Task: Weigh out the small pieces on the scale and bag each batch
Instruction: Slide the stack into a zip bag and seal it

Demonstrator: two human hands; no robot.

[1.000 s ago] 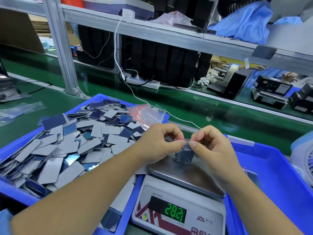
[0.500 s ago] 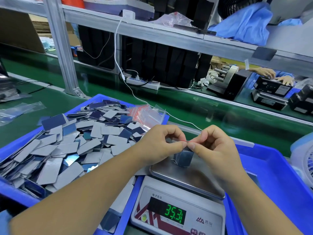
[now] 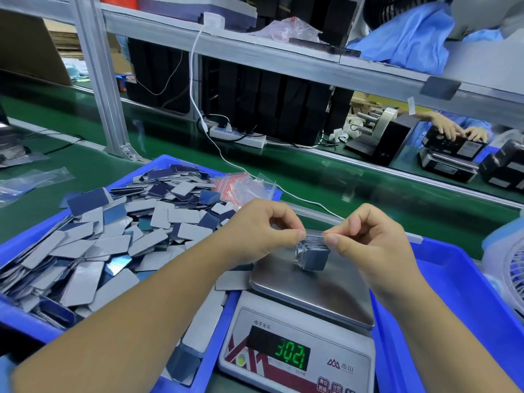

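The small bag (image 3: 313,252) of stacked grey pieces rests on the steel pan of the scale (image 3: 312,290). The left hand (image 3: 262,232) and right hand (image 3: 368,239) each pinch its red-striped top edge between thumb and forefinger. The scale's green display (image 3: 292,356) reads 302 and a further digit, under the printed heading 电子天平. Loose pieces (image 3: 113,236) fill the blue tray (image 3: 25,321) on the left.

Brushed metal scale pan (image 3: 326,290), dull sheen; clear glossy plastic bag (image 3: 313,255); matt grey and mirror-blue pieces (image 3: 113,245); smooth blue plastic tray (image 3: 25,321)
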